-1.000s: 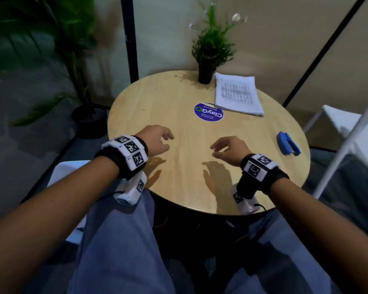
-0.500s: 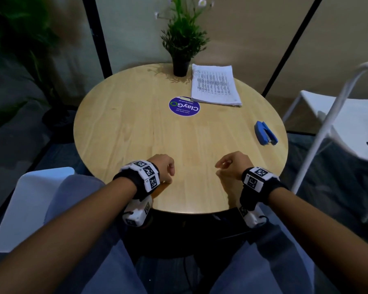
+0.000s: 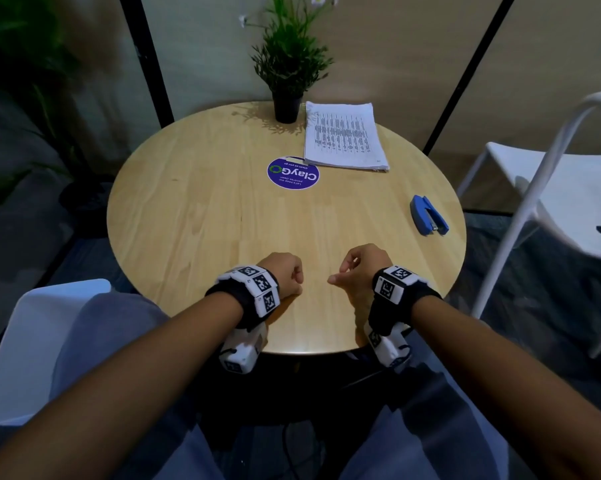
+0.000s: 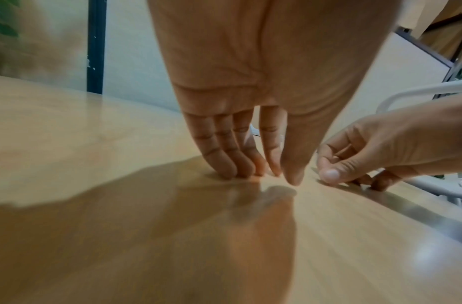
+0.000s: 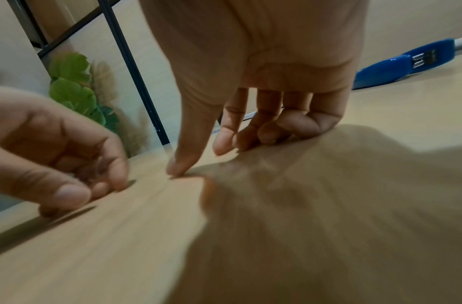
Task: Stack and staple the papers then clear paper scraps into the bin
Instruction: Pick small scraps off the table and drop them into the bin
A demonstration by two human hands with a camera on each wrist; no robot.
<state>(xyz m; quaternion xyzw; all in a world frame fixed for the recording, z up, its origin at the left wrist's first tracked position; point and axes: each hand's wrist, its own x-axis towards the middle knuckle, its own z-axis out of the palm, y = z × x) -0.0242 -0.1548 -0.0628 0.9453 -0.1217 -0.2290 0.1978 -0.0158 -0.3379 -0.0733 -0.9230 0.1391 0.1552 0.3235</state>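
Observation:
A stack of printed papers (image 3: 344,140) lies at the far side of the round wooden table (image 3: 195,209), next to a potted plant. A blue stapler (image 3: 429,220) sits near the right edge, also in the right wrist view as the stapler (image 5: 406,63). My left hand (image 3: 285,275) and right hand (image 3: 358,268) rest side by side near the table's front edge, a small gap between them. Both hold nothing. In the wrist views the left fingertips (image 4: 230,172) and right fingertips (image 5: 224,144) touch the bare wood, loosely bent. No scraps or bin show.
A potted plant (image 3: 288,64) stands at the back centre, and a round purple sticker (image 3: 293,173) lies flat mid-table. A white chair (image 3: 569,188) stands to the right, another white seat (image 3: 32,341) at my left. Dark floor plants fill the left.
Both hands have drawn back from mid-table to the near edge and come closer together, fingers bending in. The papers and stapler have stayed where they were.

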